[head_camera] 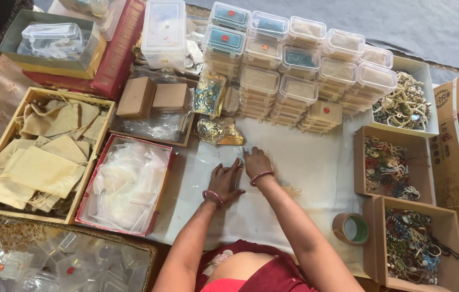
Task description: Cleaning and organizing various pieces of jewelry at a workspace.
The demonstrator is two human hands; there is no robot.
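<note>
My left hand and my right hand lie side by side on the white cloth in the middle of the view. Both press on a small clear plastic pouch that lies flat between them; its contents are hidden. Each wrist bears a red bangle. A gold foil packet lies just beyond the hands.
Stacks of small clear lidded boxes stand at the back. Cardboard boxes of beaded jewellery sit on the right, with a tape roll near them. On the left are a red tray of clear pouches and a box of beige cloth bags.
</note>
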